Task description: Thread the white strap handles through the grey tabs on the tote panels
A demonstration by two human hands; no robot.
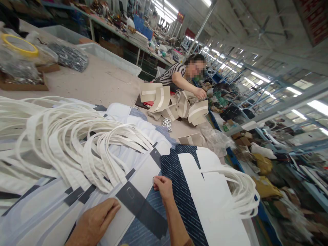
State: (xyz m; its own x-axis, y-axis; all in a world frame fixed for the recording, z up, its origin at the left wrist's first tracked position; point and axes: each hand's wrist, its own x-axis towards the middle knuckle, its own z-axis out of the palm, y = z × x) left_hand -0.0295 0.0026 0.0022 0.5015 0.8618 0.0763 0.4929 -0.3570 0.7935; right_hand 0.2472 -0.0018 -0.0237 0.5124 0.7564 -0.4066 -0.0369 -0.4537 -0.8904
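Beige worktable (102, 78) beneath rows of tube-shaped white ceiling lights (319, 106)

One flat white panel (146, 169) with one dark grey band (145, 213) lies toward the surface's near edge. On it rests the left hand (94, 222), fingers together; whether it grips, I cannot tell. One right hand (164, 188), closed in a pinch, is at the panel's right edge, anything held too small to tell. Leftward lie white looped fabric straps (55, 147), too many to count; one co-worker in a striped top (169, 76) is at the far edge.
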